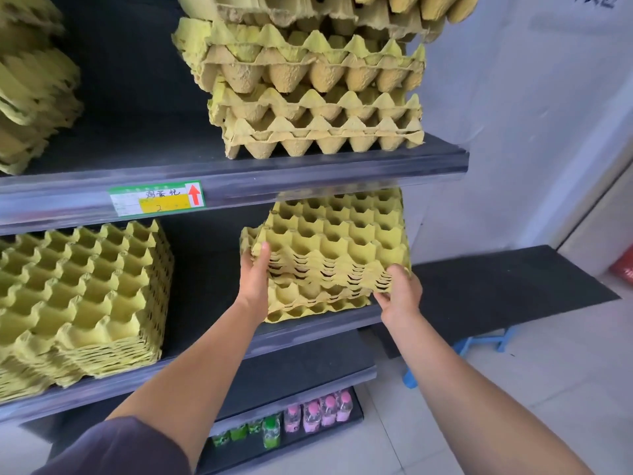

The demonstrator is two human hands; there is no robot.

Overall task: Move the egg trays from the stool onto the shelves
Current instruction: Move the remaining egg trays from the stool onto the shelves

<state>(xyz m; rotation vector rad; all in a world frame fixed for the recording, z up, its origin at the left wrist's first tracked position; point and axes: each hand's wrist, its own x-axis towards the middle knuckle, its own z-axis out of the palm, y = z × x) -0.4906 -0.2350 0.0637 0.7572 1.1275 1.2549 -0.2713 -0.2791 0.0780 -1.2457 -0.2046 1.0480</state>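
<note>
both hands are holding a stack [335, 248] of yellow egg trays at the right end of the middle shelf [301, 332], just under the top shelf [308, 176]. the left hand [255, 270] is gripping the stack's left edge, thumb lying over the top rim and the other fingers hidden behind the trays. the right hand [399, 293] is gripping the near right corner, thumb pressing on top and fingers curling in under the upper trays. the stack is sitting tilted, its near edge lower and at the shelf lip, its far edge disappearing under the top shelf; whether its bottom is resting flat cannot be told. its trays are lying unevenly, with gaps showing between layers. a pile [78, 296] of trays is standing on the left of the same shelf, well apart from the stack. on the top shelf a ragged heap [318, 97] of trays is sitting above the hands, and a blurred bundle [30, 90] is lying at the far left. a green and yellow label [157, 202] with a red arrow is sticking to the top shelf's front strip. low down, pink bottles [318, 414] and green bottles [270, 431] are standing in a row. to the right, the blue stool [479, 342] is standing on the pale floor [513, 389] with a black board [513, 286] lying across it.
</note>
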